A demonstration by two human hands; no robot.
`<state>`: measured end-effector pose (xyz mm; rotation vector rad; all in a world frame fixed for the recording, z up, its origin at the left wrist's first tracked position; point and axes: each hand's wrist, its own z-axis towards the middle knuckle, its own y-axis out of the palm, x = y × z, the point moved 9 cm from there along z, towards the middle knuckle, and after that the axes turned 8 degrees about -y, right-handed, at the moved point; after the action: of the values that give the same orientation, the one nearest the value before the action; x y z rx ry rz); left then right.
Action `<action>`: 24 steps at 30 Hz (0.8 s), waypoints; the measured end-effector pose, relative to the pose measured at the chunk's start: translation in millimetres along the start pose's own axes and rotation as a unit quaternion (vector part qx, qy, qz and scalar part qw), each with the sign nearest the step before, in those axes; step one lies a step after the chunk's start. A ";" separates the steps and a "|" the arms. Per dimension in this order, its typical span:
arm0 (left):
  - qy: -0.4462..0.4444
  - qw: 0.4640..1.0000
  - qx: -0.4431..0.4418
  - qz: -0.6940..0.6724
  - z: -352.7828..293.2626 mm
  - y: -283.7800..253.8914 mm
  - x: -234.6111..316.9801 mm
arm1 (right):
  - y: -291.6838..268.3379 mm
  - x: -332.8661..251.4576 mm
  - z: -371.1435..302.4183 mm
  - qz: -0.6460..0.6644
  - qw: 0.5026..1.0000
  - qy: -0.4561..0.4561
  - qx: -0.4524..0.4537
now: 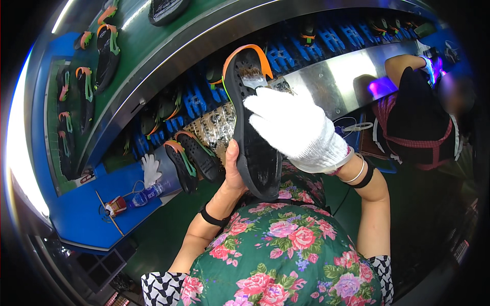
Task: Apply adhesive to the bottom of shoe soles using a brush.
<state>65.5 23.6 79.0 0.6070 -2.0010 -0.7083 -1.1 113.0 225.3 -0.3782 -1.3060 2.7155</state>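
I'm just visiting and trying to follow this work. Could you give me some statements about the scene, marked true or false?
1. The person's left hand is bare. True.
2. The right hand wears a black glove. False: its glove is white.
3. The left hand holds a black shoe sole with an orange edge at one end. True.
4. The garment on the person's front is plain, without any pattern. False: it is green with printed flowers.
5. A spare white glove lies to the left of the held sole. True.
6. Nobody else is in view. False: another person is at the right side of the picture.
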 end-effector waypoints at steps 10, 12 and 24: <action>-0.016 0.998 0.024 -0.055 5.2 7.0 6.3 | 2.5 -22.3 -2.1 0.026 0.998 0.007 -0.050; -0.008 0.998 0.068 -0.013 2.7 1.6 6.5 | 2.5 -27.0 -4.4 0.038 0.996 0.000 -0.077; -0.036 0.974 -0.005 -0.224 22.0 -15.6 6.0 | -32.5 -39.1 -27.1 0.210 0.978 0.008 -0.008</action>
<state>45.8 13.9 62.4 1.0581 -1.9411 -1.0203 43.4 145.9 241.3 -0.7555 -1.3780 3.0262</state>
